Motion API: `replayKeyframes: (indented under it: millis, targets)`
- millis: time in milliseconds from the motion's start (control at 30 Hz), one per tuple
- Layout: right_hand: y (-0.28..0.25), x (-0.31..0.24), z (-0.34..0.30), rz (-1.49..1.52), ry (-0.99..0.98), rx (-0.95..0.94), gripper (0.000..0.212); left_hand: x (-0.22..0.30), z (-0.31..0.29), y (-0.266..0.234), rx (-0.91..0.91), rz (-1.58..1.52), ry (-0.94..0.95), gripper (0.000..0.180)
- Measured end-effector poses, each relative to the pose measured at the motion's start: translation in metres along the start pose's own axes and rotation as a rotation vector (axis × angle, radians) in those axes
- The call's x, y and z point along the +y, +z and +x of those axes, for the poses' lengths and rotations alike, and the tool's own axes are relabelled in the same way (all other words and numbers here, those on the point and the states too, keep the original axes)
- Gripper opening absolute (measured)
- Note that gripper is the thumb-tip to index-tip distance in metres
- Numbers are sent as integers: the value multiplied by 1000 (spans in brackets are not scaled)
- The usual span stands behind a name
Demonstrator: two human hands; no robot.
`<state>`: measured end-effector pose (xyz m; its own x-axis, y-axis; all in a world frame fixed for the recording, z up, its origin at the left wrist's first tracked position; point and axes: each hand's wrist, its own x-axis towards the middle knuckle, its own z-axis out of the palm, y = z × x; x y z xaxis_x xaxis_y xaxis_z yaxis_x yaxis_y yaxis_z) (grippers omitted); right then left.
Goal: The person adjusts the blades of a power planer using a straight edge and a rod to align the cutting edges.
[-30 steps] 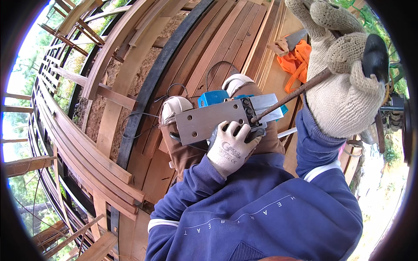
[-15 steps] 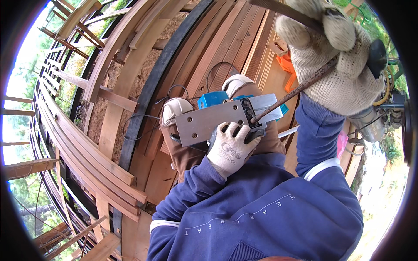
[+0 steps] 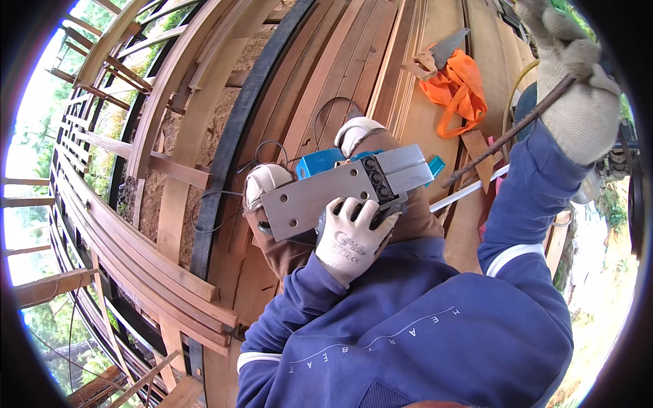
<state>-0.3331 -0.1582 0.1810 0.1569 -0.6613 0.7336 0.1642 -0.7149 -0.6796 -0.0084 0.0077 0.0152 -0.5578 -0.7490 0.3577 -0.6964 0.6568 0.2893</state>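
Note:
An upturned electric planer (image 3: 309, 204) rests across my knees, its flat metal sole facing up and part of its blue body (image 3: 320, 162) showing behind. The dark cutter slot (image 3: 381, 178) lies near its right end. My left hand (image 3: 354, 238), in a white work glove with dark fingertips, grips the planer's near edge. Out to the upper right, my right hand (image 3: 578, 102) in a knitted glove is closed on a rusty metal rod (image 3: 507, 139). The rod slants down toward the planer, its tip apart from it. Whatever is at the rod's upper end is hard to make out.
Long wooden boards (image 3: 340, 75) lie ahead, beside a black beam (image 3: 238, 136). Beyond my knees are a handsaw (image 3: 451, 46) and a bundle of orange fabric (image 3: 466, 85). A white pipe (image 3: 469, 188) lies right of my knee. Stacked planks (image 3: 136, 238) and framing stand left.
My right hand has drawn the rod up and to the right, off the planer's cutter area. The planer and my left hand have shifted slightly left in view. The saw and orange fabric are uncovered.

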Motion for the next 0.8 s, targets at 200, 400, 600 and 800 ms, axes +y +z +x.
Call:
replayKeyframes:
  millis: [200,400,600,800]
  targets:
    - [14,48,-70,-1159,247,49,9,1,3,-3,-41,20,-47,33]
    - [-66,140,-207,-1811,776,-409,20,0,8,-2,-22,-4,-28,35]
    - [-76,161,-270,-1647,934,-392,22,1,4,-3,-35,-7,-48,36]
    - [-57,161,-273,-1747,945,-524,22,1,7,-5,-34,-36,-40,35]
